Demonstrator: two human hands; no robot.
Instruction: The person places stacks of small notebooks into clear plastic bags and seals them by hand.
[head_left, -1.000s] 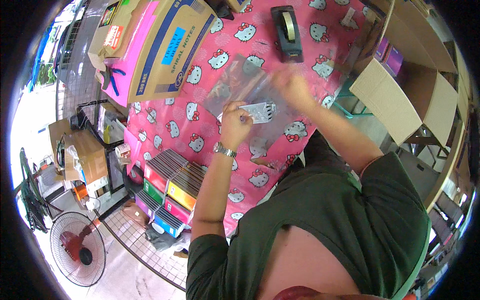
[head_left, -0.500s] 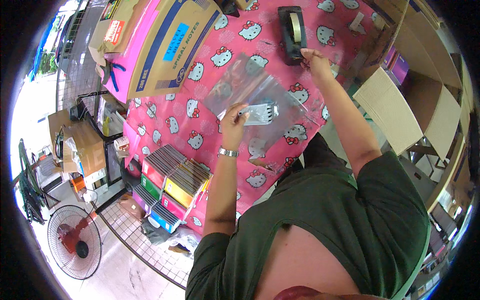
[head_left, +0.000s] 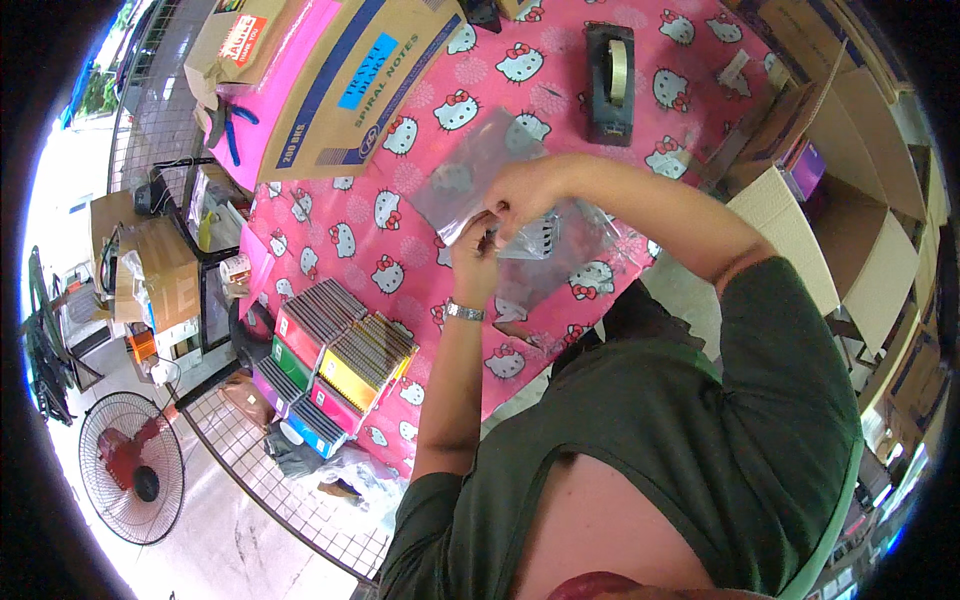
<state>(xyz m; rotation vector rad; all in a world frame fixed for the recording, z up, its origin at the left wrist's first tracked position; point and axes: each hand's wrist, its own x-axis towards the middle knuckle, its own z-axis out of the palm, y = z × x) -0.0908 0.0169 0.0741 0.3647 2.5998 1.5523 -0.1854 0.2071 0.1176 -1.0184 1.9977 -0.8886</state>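
My left hand (head_left: 476, 250), a metal watch on its wrist, pinches the left end of a small clear plastic packet (head_left: 530, 246) with a row of dark marks at its right end. My right hand (head_left: 530, 190) reaches across from the right and meets the left fingertips at that end. Its fingers are closed, and whatever they hold is hidden. Larger clear plastic bags (head_left: 458, 192) lie flat beneath both hands on the pink patterned tablecloth (head_left: 420, 255). Beyond my right hand stands a black tape dispenser (head_left: 610, 95) with a roll of tape.
A large brown carton (head_left: 345, 100) stands at the far left, with blue-handled pliers (head_left: 233, 130) beside it. Spiral notebooks (head_left: 340, 350) are stacked near left. An open carton (head_left: 800, 235) spreads its flaps at right. A fan (head_left: 132, 468) stands at lower left.
My right hand has moved from the tape dispenser, leftward and nearer, to my left fingertips. My left hand still grips the packet. The whole view has shifted slightly.
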